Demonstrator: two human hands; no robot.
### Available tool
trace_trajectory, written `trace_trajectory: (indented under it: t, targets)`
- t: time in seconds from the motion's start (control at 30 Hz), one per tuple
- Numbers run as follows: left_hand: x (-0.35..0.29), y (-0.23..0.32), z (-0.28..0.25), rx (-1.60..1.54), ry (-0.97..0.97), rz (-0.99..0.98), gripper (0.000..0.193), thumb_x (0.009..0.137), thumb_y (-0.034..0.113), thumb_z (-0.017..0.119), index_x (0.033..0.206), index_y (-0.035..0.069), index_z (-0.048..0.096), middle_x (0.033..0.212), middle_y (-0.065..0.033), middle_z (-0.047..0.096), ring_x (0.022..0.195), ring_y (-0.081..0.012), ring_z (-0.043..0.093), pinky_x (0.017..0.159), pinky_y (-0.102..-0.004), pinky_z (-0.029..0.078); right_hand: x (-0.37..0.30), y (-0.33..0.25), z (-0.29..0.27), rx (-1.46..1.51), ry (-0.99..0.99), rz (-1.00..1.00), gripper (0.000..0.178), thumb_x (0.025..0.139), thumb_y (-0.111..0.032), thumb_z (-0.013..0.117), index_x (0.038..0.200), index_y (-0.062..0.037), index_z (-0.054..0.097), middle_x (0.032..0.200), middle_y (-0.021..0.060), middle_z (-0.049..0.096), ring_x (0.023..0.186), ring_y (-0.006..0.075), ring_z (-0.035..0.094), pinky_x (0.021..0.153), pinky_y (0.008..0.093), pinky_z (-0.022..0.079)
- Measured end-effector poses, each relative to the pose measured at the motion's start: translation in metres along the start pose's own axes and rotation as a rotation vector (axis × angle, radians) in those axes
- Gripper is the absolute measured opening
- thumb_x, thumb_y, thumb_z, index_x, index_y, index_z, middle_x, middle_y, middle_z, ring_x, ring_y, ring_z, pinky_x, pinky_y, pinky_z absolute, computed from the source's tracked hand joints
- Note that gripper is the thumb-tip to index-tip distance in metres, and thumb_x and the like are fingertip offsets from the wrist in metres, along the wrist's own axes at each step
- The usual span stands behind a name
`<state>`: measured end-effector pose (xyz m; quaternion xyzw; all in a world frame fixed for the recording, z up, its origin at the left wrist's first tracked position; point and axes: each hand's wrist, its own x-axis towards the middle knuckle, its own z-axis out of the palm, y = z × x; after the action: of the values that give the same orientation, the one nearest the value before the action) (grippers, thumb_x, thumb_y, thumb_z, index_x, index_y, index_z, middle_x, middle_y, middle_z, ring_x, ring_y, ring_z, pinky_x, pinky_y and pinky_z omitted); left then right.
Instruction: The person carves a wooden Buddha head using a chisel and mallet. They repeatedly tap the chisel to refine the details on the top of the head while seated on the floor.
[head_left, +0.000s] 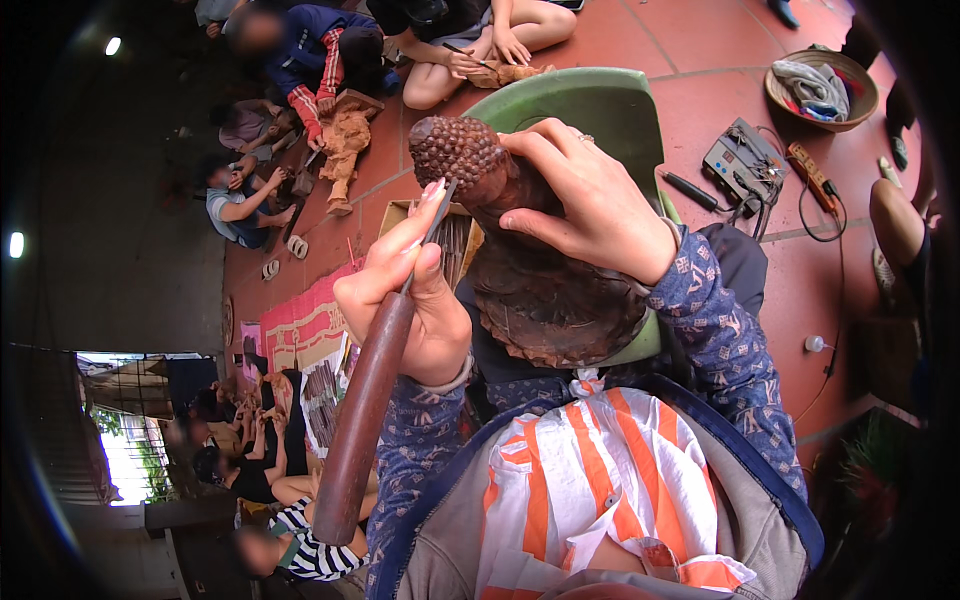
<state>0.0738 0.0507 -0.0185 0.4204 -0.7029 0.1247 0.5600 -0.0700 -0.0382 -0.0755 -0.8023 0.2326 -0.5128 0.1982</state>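
Observation:
A dark brown carved wooden statue (560, 305) lies tilted across my lap, its knobbly, curl-covered head (455, 155) pointing away from me. My right hand (600, 205) wraps round its neck and shoulder, thumb and fingers pressed to the wood. In my left hand (420, 310) is a carving chisel (365, 420) with a long reddish-brown wooden handle. My fingers pinch its thin metal shaft, and the tip meets the lower edge of the curls. Part of the statue's body is hidden behind my right hand.
Behind the statue stands a green plastic tub or seat (600, 90). A box of tools (455, 240) sits beside it. To the right are a grey electric control box (745, 165), a power strip (812, 178) with cables, and a basket (860, 115) of cloth. Several people work at the left and far side.

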Motion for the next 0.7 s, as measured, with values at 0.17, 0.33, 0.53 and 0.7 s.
trace_trajectory:
  t: [0.17,0.33,0.53,0.7]
  targets:
    - [0.001,-0.003,-0.001,-0.091,0.041,-0.048,0.024,0.096,0.013,0.055,0.093,0.002,0.034,0.094,-0.0323,0.064,0.097,-0.0391,0.066,0.088,-0.0445,0.053,0.002,-0.002,0.001,-0.003,-0.026,-0.003,0.06,0.074,-0.021,0.075,0.124,-0.0037,0.049,0.109,0.0155,0.052,0.099,0.0363,0.054,0.084,0.0409,0.046]
    - [0.011,-0.014,-0.015,-0.237,-0.074,-0.131,0.022,0.095,0.011,0.056,0.095,0.005,0.035,0.097,-0.0281,0.067,0.103,-0.0411,0.064,0.102,-0.0531,0.04,0.001,-0.002,0.0,-0.019,-0.033,0.004,0.059,0.074,-0.02,0.075,0.123,-0.0027,0.049,0.109,0.0155,0.052,0.099,0.0364,0.054,0.084,0.0407,0.046]
    - [0.004,-0.017,-0.021,-0.565,-0.226,-0.028,0.03,0.094,0.025,0.059,0.096,0.006,0.037,0.088,-0.0297,0.067,0.099,-0.0413,0.065,0.098,-0.0534,0.045,0.0,-0.002,0.0,0.006,-0.03,0.023,0.058,0.073,-0.019,0.076,0.122,-0.0023,0.049,0.108,0.0158,0.052,0.099,0.0364,0.055,0.082,0.0406,0.046]
    - [0.0,-0.011,-0.015,-0.358,-0.053,-0.082,0.024,0.096,0.015,0.055,0.098,0.004,0.033,0.096,-0.0326,0.065,0.098,-0.0417,0.066,0.094,-0.0495,0.049,0.002,-0.001,0.001,0.009,-0.03,0.018,0.058,0.073,-0.022,0.076,0.122,-0.0045,0.05,0.107,0.015,0.052,0.097,0.0353,0.055,0.082,0.0415,0.046]
